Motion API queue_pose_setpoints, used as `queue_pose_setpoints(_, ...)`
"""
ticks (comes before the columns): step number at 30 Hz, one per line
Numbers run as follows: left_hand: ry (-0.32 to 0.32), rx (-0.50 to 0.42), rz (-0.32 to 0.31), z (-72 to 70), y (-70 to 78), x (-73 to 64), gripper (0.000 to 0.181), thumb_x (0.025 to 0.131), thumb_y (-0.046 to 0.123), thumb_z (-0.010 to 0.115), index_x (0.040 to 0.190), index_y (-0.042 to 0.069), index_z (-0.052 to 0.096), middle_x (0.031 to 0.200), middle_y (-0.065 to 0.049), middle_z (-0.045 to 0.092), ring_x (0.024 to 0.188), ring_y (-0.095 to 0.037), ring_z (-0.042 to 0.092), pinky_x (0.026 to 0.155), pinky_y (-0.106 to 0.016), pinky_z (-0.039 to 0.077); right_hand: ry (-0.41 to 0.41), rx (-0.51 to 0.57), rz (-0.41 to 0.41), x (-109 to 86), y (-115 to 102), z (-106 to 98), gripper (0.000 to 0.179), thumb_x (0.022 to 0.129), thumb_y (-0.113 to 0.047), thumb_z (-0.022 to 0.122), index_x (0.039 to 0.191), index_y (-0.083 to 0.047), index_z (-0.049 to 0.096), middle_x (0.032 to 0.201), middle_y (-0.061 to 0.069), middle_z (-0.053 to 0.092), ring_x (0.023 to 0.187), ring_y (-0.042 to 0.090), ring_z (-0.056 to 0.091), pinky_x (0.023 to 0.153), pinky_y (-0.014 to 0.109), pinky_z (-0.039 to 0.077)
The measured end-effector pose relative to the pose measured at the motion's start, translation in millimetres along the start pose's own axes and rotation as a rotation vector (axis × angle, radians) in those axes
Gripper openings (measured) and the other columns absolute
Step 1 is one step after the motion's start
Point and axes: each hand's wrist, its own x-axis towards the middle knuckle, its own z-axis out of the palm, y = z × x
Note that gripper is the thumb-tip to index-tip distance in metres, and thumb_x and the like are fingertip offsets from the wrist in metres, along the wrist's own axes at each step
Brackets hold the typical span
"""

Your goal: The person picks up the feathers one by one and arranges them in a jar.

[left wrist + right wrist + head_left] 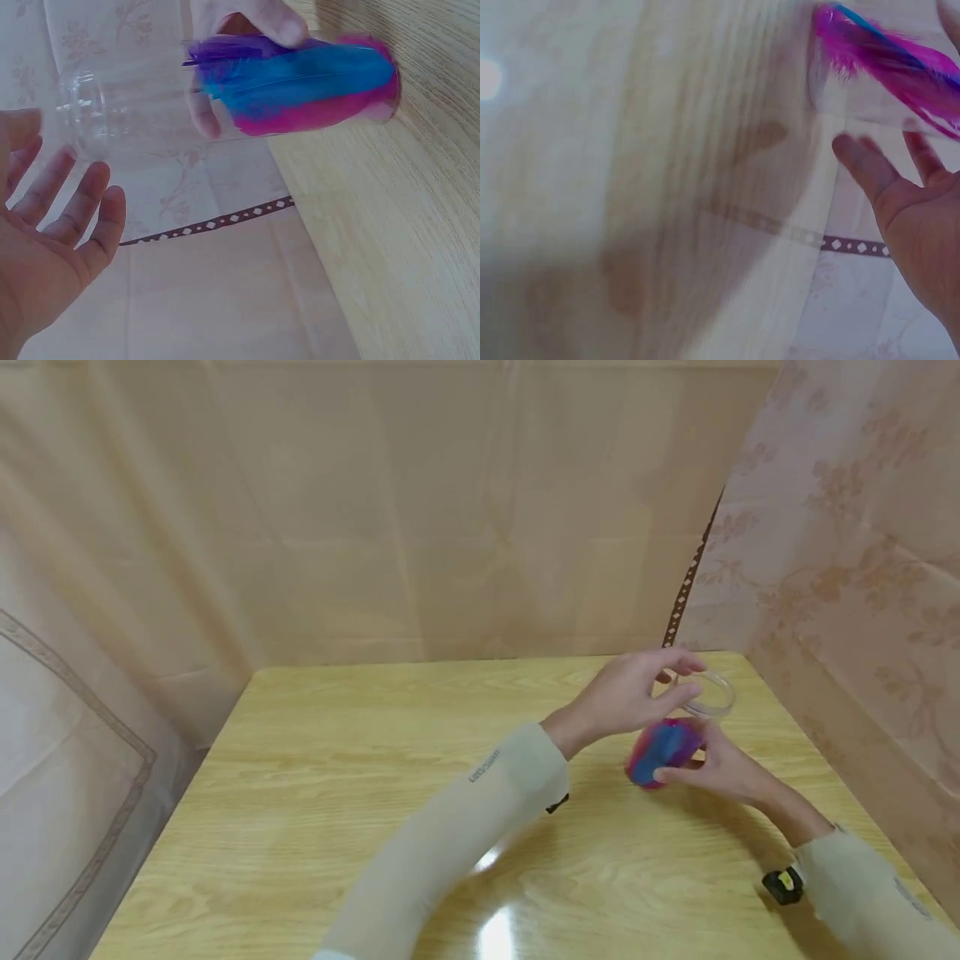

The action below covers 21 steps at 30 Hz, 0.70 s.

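Note:
A tall clear jar (157,120) stands near the far right of the table, its round rim (723,706) uppermost. Blue, purple and pink feathers (307,79) fill its lower part. My right hand (723,768) grips the jar low down, thumb on the near side and fingers behind it; a finger shows through the clear wall in the left wrist view. Up at the rim is my left hand (626,693), its fingers spread and loosely bent beside the mouth, holding nothing. In the right wrist view the jar is partly cut off, with pink feathers (885,52) inside.
The wood-grain table (337,777) ends just beyond the jar. A beige curtain (450,527) hangs behind it, and a flowered cloth (862,568) along the right side. Both forearms wear pale sleeves (465,827), with a small black device (782,885) under the right wrist.

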Motion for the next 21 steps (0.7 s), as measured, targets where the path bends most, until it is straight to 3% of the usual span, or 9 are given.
queue_pose_setpoints(2,0.018,0.067,0.027,-5.3,1.1,-8.8,0.04,0.104,0.035,0.058,0.138,0.014,0.059,0.137,0.002,0.061,0.117,-0.004,0.059,0.097,-0.013,0.042,0.034,0.025,0.0,-6.8,-2,-4,0.105,0.086,0.002,0.078,0.16,-0.022,0.007,0.145,0.026,0.039,0.127,0.045,0.047,0.098,0.04,0.052)
queue_pose_setpoints(5,0.105,0.293,0.135,-21.9,-1.1,-32.3,0.042,0.102,0.038,0.061,0.137,0.014,0.062,0.138,-0.002,0.061,0.117,-0.012,0.062,0.099,-0.021,0.046,0.163,0.01,-0.025,-19.1,-16,-15,0.125,0.083,0.011,0.076,0.16,-0.033,-0.011,0.155,0.026,0.018,0.14,0.052,0.026,0.11,0.03,0.038)
queue_pose_setpoints(7,0.192,0.467,0.194,-38.0,-6.8,-56.2,0.041,0.1,0.038,0.064,0.132,0.012,0.066,0.133,-0.006,0.064,0.115,-0.018,0.065,0.1,-0.029,0.048,0.27,-0.023,-0.083,-24.8,-31,-24,0.123,0.081,0.016,0.074,0.162,-0.03,-0.007,0.16,0.022,0.015,0.147,0.045,0.02,0.115,0.025,0.027)
queue_pose_setpoints(9,0.27,0.604,0.208,-57.1,-16.1,-85.5,0.041,0.099,0.038,0.066,0.129,0.01,0.068,0.131,-0.01,0.065,0.118,-0.026,0.063,0.103,-0.039,0.048,0.387,-0.053,-0.153,-27.7,-52,-31,0.119,0.077,0.022,0.072,0.163,-0.023,0.003,0.163,0.016,0.016,0.151,0.032,0.018,0.115,0.016,0.021)
queue_pose_setpoints(11,0.308,0.689,0.155,-78.1,-25.7,-118.2,0.043,0.099,0.04,0.065,0.13,0.01,0.068,0.133,-0.013,0.064,0.123,-0.032,0.06,0.105,-0.049,0.046,0.486,-0.095,-0.249,-27.3,-74,-36,0.105,0.08,0.015,0.075,0.162,-0.013,0.014,0.164,0.012,0.021,0.152,0.023,0.019,0.118,0.019,0.016)
queue_pose_setpoints(13,0.338,0.74,0.076,-98.0,-36.2,-151.5,0.046,0.099,0.042,0.064,0.132,0.01,0.066,0.135,-0.016,0.062,0.127,-0.037,0.056,0.105,-0.057,0.044,0.559,-0.16,-0.36,-23.6,-97,-38,0.091,0.088,-0.009,0.08,0.158,-0.002,0.023,0.162,0.01,0.025,0.151,0.023,0.022,0.12,0.025,0.016)
queue_pose_setpoints(17,0.412,0.828,-0.029,-131.6,-54.0,-210.6,0.051,0.098,0.045,0.062,0.134,0.008,0.064,0.133,-0.019,0.061,0.127,-0.044,0.054,0.097,-0.063,0.046,0.606,-0.273,-0.507,-12.6,-143,-31,0.103,0.087,-0.056,0.072,0.153,0.009,0.026,0.16,0.012,0.026,0.15,0.028,0.023,0.121,0.033,0.018)
queue_pose_setpoints(21,0.482,0.91,-0.093,-151.5,-66.2,-257.8,0.06,0.102,0.053,0.052,0.134,0.004,0.064,0.134,-0.024,0.06,0.128,-0.049,0.052,0.093,-0.066,0.047,0.616,-0.382,-0.611,8.0,-174,-11,0.091,0.093,-0.058,0.065,0.146,0.01,0.038,0.157,0.022,0.033,0.148,0.035,0.027,0.122,0.039,0.02)
